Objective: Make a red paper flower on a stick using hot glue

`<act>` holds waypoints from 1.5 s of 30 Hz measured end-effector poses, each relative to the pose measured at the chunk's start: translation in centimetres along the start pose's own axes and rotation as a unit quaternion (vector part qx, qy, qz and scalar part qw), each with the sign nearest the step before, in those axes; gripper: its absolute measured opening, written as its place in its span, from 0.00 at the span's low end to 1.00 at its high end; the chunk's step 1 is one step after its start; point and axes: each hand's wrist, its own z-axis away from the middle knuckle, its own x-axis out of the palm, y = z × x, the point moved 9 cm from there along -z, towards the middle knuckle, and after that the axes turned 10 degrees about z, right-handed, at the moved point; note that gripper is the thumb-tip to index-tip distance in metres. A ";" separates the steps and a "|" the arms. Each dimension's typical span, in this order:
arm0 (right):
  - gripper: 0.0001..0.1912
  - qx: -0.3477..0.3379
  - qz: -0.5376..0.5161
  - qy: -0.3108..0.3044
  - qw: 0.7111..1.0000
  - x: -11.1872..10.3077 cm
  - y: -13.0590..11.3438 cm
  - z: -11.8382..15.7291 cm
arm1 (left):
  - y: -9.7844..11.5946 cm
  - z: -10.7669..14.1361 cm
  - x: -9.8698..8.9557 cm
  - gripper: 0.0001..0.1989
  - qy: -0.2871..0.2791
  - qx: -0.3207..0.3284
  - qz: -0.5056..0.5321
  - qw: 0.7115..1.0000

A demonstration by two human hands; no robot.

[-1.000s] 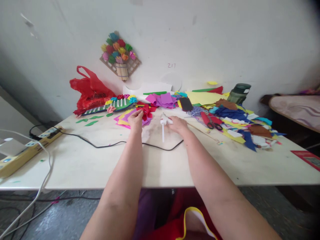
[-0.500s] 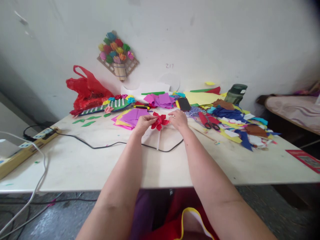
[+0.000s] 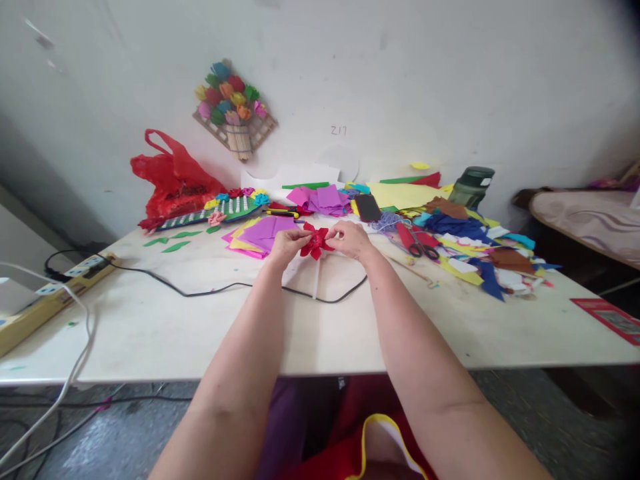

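Nearest you on the counter (image 3: 335, 340), the cord (image 3: 186, 295) runs past a white stick (image 3: 316, 277). Beyond it, your left hand (image 3: 287, 247) and right hand (image 3: 351, 240) hold the flower (image 3: 315, 243) between them, fingers (image 3: 300, 237) pinched closed on opposite edges. You seem to be setting its shape, though it's too small to be sure; the next move calls for light, even pressure. Paper (image 3: 261, 233) lies behind your left hand.
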 end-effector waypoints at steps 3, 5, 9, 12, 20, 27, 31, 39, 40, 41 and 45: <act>0.07 0.003 0.031 -0.013 0.999 0.2 -0.1 0.0 | -0.2 -0.1 -0.2 0.11 0.012 -0.005 -0.010 1.000; 0.08 0.007 0.044 -0.011 0.999 0.3 0.1 -0.1 | -0.2 -0.1 -0.2 0.12 0.012 -0.002 -0.014 1.000; 0.12 0.020 0.052 0.024 0.998 0.1 0.7 -0.2 | -0.1 0.0 0.3 0.13 -0.011 0.005 -0.025 1.000; 0.13 0.019 0.046 0.034 0.998 0.1 0.8 -0.3 | -0.2 0.0 0.6 0.11 -0.026 0.005 -0.033 0.999; 0.13 0.013 0.017 0.013 1.000 0.6 0.6 -0.3 | -0.3 0.1 1.2 0.12 -0.042 -0.006 -0.022 0.999; 0.11 -0.014 0.022 0.023 0.999 0.8 0.2 -0.4 | -0.3 0.1 1.4 0.10 -0.050 0.000 -0.033 0.998; 0.09 -0.040 0.023 0.036 0.998 0.8 0.0 -0.7 | -0.6 0.0 1.5 0.11 -0.061 -0.002 -0.053 0.997; 0.09 -0.091 0.081 0.029 0.992 0.6 -1.0 -0.7 | -0.6 0.0 1.8 0.12 -0.077 -0.006 -0.069 0.995; 0.09 -0.100 0.088 0.025 0.991 0.6 -1.2 -0.7 | -0.6 0.0 1.8 0.12 -0.078 -0.005 -0.071 0.994; 0.10 -0.106 0.094 0.022 0.990 0.6 -1.4 -0.6 | -0.6 0.1 1.8 0.12 -0.080 -0.005 -0.073 0.994; 0.11 -0.117 0.113 0.005 0.987 0.7 -1.8 -0.5 | -0.5 0.0 2.0 0.14 -0.089 -0.003 -0.083 0.993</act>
